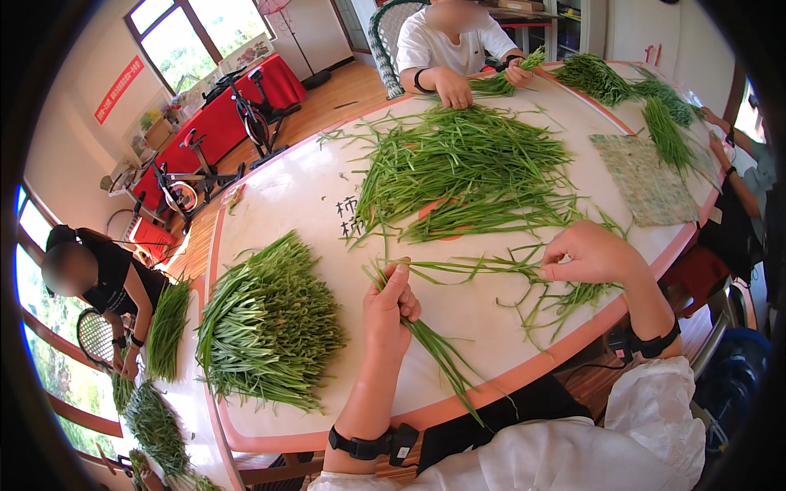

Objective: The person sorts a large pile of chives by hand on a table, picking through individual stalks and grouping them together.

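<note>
My left hand (pixel 386 317) is closed round a small bunch of long green chive-like stalks (pixel 442 352), its thumb on top. The lower ends slant down past the table's front edge. To the right, my right hand (pixel 588 255) is bent, thumb and finger pinched at one end of a thin green stalk (pixel 475 264) stretching towards my left hand. Loose stalks and scraps (pixel 557 299) lie under and beside the right hand. Beyond both hands spreads a large loose heap of stalks (pixel 467 164). Left of my left hand sits a thick, aligned pile of stalks (pixel 270 327).
The white table (pixel 270 204) has an orange border. Across it, a person (pixel 458 49) handles stalks; another person (pixel 115 286) works at the left. At the right are a green mottled mat (pixel 643 180), more bundles (pixel 594 78) and another person's arms (pixel 729 155). Exercise bikes (pixel 258 114) stand behind.
</note>
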Demonstrator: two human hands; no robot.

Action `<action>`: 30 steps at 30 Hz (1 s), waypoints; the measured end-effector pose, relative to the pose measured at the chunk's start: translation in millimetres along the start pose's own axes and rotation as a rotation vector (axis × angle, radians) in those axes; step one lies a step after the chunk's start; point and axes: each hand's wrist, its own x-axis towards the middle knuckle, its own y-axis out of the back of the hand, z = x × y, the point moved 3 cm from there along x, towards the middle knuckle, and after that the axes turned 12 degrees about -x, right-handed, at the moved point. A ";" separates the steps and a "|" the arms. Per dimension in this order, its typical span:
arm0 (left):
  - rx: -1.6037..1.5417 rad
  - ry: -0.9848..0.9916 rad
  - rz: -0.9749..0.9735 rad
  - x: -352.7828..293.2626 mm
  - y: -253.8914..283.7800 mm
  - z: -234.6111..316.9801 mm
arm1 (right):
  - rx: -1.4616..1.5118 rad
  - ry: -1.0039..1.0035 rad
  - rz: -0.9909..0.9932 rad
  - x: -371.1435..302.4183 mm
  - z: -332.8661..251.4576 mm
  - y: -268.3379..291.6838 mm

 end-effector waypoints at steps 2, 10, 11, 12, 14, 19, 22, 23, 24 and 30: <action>0.006 0.005 -0.036 -2.3 -3.7 -0.3 | -0.181 0.040 0.305 7.5 10.2 -12.9; 0.059 -0.005 -0.057 -4.0 -5.6 3.3 | 0.162 0.273 0.449 82.0 -43.0 -52.0; 0.063 -0.012 -0.049 -4.4 -5.6 3.5 | 0.188 0.253 0.392 90.1 -46.1 -54.2; 0.066 -0.020 -0.040 -4.8 -5.5 3.9 | 0.215 0.235 0.334 97.8 -48.3 -55.1; 0.062 -0.031 -0.034 -5.3 -4.3 6.2 | 0.288 0.196 0.248 103.3 -52.8 -53.5; 0.088 -0.057 -0.024 -7.4 -5.6 7.5 | 0.539 0.122 0.132 104.9 -51.5 -53.3; 0.112 -0.057 -0.027 -7.9 -5.2 5.9 | 0.553 0.119 0.147 103.8 -49.6 -53.1; 0.113 -0.060 -0.029 -7.8 -5.0 6.9 | 0.583 0.105 0.118 103.6 -49.8 -54.2; 0.114 -0.063 -0.032 -7.8 -5.3 7.2 | 0.612 0.091 0.089 103.2 -50.2 -55.5; 0.226 -0.069 -0.067 -8.4 -7.4 6.1 | 0.691 0.113 0.077 100.5 -54.4 -58.3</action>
